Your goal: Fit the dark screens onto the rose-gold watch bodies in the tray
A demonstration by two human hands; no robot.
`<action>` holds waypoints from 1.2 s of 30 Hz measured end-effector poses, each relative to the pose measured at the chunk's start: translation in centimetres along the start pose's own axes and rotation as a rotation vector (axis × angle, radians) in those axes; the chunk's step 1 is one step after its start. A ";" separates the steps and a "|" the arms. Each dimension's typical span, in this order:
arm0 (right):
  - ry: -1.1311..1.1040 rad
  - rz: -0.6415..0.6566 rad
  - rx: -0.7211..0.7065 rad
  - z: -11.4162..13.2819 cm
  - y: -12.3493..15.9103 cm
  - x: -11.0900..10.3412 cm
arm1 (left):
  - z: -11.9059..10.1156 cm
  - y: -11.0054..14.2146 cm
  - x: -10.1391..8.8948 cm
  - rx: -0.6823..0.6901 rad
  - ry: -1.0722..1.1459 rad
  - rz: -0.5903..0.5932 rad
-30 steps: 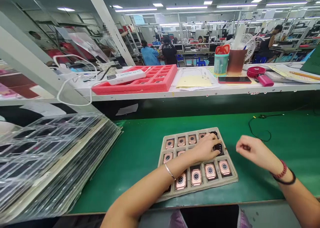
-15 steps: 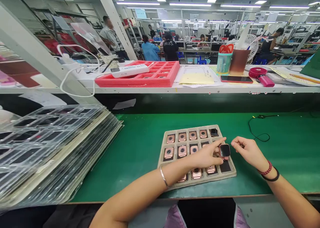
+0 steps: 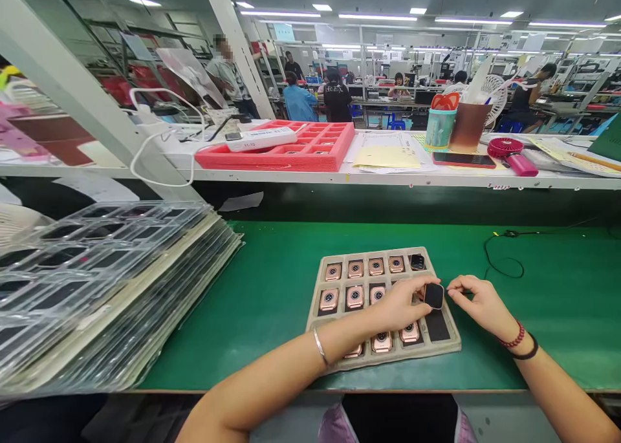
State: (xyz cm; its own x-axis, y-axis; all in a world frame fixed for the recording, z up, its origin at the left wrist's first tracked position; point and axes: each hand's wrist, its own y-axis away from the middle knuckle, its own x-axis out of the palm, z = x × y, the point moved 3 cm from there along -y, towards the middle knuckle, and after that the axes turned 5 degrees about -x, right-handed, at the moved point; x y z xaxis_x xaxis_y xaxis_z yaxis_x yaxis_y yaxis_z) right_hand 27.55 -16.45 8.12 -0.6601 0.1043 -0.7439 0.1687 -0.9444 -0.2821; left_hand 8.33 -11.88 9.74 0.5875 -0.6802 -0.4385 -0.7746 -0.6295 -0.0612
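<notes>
My left hand (image 3: 405, 299), with a silver bangle at the wrist, grips a smartwatch case (image 3: 433, 296) by its edge between thumb and fingers. Its dark screen faces up over the right side of a beige moulded tray (image 3: 317, 323). Just right of the watch is my right hand (image 3: 480, 304), thumb and forefinger pinched close to its edge; whatever they hold is too small to make out. Several rose-gold watch cases (image 3: 355, 296) lie back-up in the tray pockets, some hidden under my left arm. A black watch piece (image 3: 416, 261) sits in the far right pocket.
Stacked clear plastic trays (image 3: 145, 268) with dark screens rise at left. A thin black cable (image 3: 504, 265) lies on the green mat (image 3: 272, 301) at right. The shelf (image 3: 378, 179) behind carries a red foam tray (image 3: 272, 162), papers, a phone and a pink fan (image 3: 507, 149).
The watch case in my left hand has turned slightly, and its screen now looks more tilted. My right hand stays close beside it. The whole view has shifted a little.
</notes>
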 end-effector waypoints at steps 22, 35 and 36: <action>0.219 0.234 -0.173 2.6 -11.7 3.3 | -3.3 4.2 3.8 0.265 -0.703 0.319; -0.309 -0.061 -0.018 -2.7 -10.0 4.6 | 5.9 -4.8 -6.8 -0.135 -0.074 -0.083; -0.323 -0.078 -0.007 -2.9 -10.2 4.6 | 6.4 -5.1 -6.7 -0.132 -0.033 -0.100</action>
State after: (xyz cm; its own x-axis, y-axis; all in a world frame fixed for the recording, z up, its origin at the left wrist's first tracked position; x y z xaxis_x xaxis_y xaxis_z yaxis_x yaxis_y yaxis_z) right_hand 24.88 -5.47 5.81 -0.8688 0.0707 -0.4902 0.1132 -0.9352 -0.3354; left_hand 6.89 -1.69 7.22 0.6503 -0.6001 -0.4658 -0.6738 -0.7388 0.0111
